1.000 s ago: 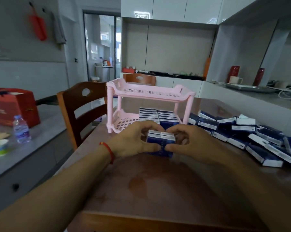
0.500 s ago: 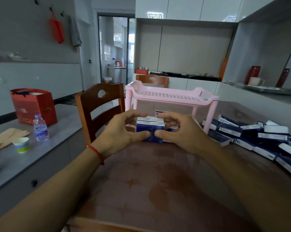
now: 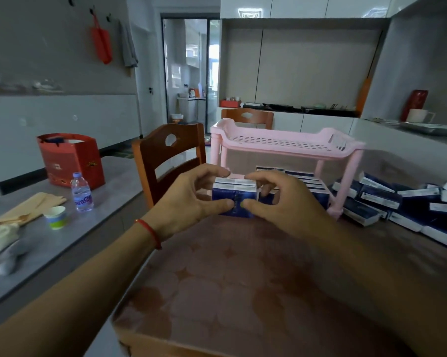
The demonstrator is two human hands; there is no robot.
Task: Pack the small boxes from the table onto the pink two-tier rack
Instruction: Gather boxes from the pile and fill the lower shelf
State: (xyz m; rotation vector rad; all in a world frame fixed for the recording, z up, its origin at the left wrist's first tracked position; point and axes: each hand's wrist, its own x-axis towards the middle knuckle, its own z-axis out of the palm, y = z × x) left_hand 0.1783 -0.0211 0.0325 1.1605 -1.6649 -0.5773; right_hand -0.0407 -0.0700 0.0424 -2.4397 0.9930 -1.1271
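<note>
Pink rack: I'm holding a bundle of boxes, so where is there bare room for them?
The pink rack's top tier is bare. On its lower tier, the left end is free; packed boxes fill the right. Loose boxes crowd the table right of the rack.

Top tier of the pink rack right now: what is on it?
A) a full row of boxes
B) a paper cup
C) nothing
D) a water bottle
C: the top tier shows only its bare slotted floor; boxes sit on the lower tier.
</note>
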